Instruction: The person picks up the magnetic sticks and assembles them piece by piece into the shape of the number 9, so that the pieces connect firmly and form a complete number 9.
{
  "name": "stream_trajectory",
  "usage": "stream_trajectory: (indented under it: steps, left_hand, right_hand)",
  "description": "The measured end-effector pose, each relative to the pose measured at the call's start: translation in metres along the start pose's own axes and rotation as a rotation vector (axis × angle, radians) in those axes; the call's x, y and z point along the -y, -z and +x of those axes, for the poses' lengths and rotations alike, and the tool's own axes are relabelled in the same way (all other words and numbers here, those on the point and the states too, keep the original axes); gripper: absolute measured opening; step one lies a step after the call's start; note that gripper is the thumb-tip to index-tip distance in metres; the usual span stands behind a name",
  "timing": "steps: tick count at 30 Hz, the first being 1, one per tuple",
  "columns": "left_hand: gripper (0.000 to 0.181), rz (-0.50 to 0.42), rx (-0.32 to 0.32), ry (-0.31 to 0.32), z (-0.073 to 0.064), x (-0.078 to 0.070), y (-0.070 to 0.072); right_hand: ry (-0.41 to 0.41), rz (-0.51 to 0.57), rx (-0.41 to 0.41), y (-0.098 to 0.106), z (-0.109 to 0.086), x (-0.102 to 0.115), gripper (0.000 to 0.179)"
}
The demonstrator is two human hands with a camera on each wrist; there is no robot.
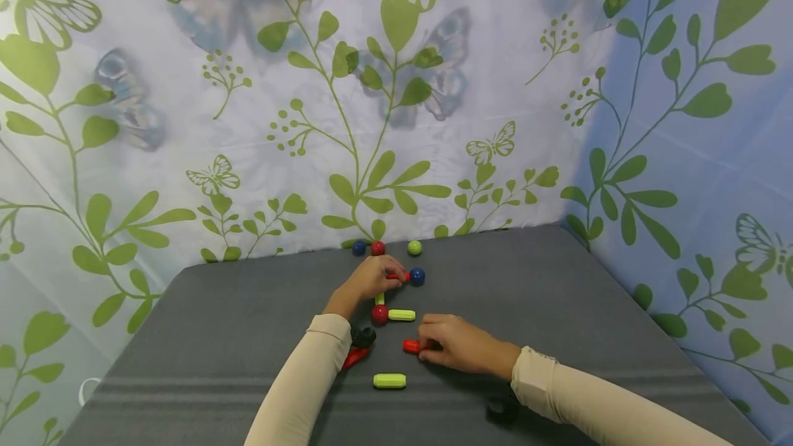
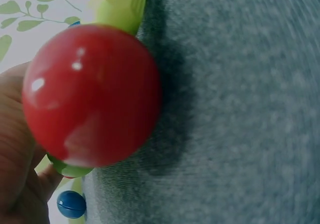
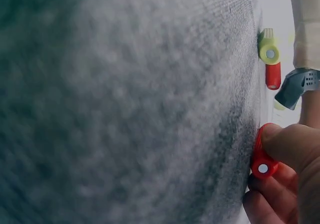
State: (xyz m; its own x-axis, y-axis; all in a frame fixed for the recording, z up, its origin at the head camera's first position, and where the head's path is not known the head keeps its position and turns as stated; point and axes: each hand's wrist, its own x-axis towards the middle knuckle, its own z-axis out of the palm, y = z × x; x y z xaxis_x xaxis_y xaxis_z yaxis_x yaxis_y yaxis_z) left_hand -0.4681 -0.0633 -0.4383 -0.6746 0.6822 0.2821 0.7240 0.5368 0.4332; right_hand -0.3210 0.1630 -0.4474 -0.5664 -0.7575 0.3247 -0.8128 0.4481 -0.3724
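In the head view my left hand (image 1: pixel 370 277) pinches a red magnetic rod (image 1: pixel 407 277) whose end meets a blue ball (image 1: pixel 417 276). Below that hand, a yellow-green rod (image 1: pixel 380 299) runs to a red ball (image 1: pixel 380 314), from which another yellow-green rod (image 1: pixel 403 315) points right. The red ball (image 2: pixel 92 97) hides much of the left hand (image 2: pixel 17 149) in the left wrist view. Nearer the front, my right hand (image 1: pixel 461 344) holds a second red rod (image 1: pixel 411 346) close to the table. The right wrist view shows the thumb pressing this rod (image 3: pixel 263 156), its silvery end exposed.
A blue ball (image 1: pixel 358 248), a red ball (image 1: pixel 378 248) and a yellow-green ball (image 1: pixel 414 247) stand near the back edge of the grey table (image 1: pixel 495 274). A loose yellow-green rod (image 1: pixel 389 381) lies in front; another red rod (image 1: pixel 355 357) sits beside the left sleeve. Patterned cloth (image 1: pixel 347 88) hangs behind.
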Motion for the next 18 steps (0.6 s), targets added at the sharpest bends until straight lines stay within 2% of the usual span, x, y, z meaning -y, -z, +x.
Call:
stream_trajectory:
  steps: [8, 18]
  left_hand:
    - [0.006, 0.01, -0.033, -0.024, -0.0017, -0.0006, -0.0018]
    - [0.011, -0.01, -0.047, -0.008, -0.0019, 0.0011, -0.004]
  right_hand:
    - [-0.025, 0.01, -0.018, -0.0024, -0.0015, -0.0013, 0.026]
    - [-0.034, 0.033, -0.012, -0.0015, -0.0023, -0.0006, 0.025]
